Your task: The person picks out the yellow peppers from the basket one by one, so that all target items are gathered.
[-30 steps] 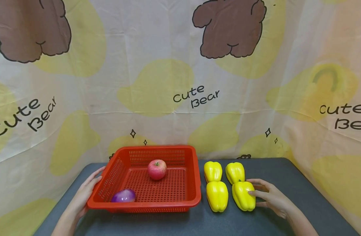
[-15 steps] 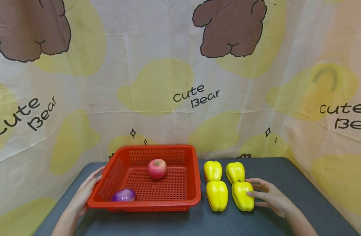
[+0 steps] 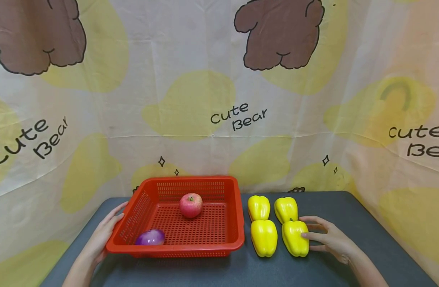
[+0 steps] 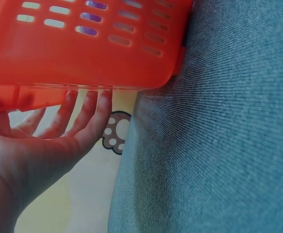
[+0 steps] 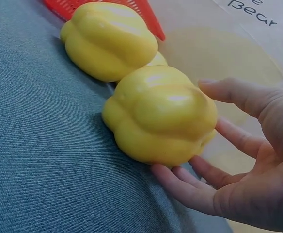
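Observation:
In the head view my left hand [image 3: 104, 233] touches the left side of a red plastic basket [image 3: 176, 249]. The left wrist view has its fingertips [image 4: 104, 99] against the basket's outer wall. My right hand [image 3: 330, 238] holds the near-right yellow bell pepper [image 3: 294, 239], thumb on one side and fingers along the other, as the right wrist view also shows. Three more peppers lie grouped with it: near-left pepper [image 3: 264, 238], far-left pepper [image 3: 259, 208] and far-right pepper [image 3: 285, 210].
Inside the basket are a red apple [image 3: 191, 206] towards the back and a glossy purple rounded thing [image 3: 151, 237] in the near-left corner. A dark grey-blue tabletop [image 3: 262, 275] carries everything. A printed cloth [image 3: 191, 103] hangs behind and at both sides.
Between one second and half a second ago, the near-right pepper shifted slightly left under my right hand. Since then both hands have kept still.

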Available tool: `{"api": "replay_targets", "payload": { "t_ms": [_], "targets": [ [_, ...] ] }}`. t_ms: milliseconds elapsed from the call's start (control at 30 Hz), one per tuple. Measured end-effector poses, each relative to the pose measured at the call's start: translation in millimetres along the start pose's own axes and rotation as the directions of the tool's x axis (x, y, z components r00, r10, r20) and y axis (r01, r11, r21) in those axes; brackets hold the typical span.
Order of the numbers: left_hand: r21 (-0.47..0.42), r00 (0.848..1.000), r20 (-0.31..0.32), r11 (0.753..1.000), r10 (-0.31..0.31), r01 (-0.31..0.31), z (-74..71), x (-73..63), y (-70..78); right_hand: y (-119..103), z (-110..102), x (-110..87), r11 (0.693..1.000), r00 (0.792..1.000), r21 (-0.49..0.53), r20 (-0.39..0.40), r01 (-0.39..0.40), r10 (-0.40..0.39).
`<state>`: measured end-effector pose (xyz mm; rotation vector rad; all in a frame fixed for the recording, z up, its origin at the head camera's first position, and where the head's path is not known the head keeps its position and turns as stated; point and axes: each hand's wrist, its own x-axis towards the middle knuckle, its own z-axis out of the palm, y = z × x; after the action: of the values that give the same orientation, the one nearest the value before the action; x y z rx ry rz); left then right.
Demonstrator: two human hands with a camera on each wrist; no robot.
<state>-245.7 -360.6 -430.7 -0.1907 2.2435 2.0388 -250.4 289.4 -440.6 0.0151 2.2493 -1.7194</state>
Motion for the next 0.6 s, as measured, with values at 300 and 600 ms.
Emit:
{"api": "replay_targets", "payload": {
  "t_ms": [300,600],
  "targets": [
    [-0.016,1.000,0.006,1.000,0.000,0.000,0.0,0.8,1.0,-2.3,-4.2,-2.6,1.000,1.000,0.006,0.000,0.013,-0.013],
    [-0.020,1.000,-0.001,1.000,-0.004,0.004,0.0,0.5,0.2,-1.4,-9.2,-4.7,0.998,0.999,0.034,0.009,0.051,-0.051]
  ]
}}
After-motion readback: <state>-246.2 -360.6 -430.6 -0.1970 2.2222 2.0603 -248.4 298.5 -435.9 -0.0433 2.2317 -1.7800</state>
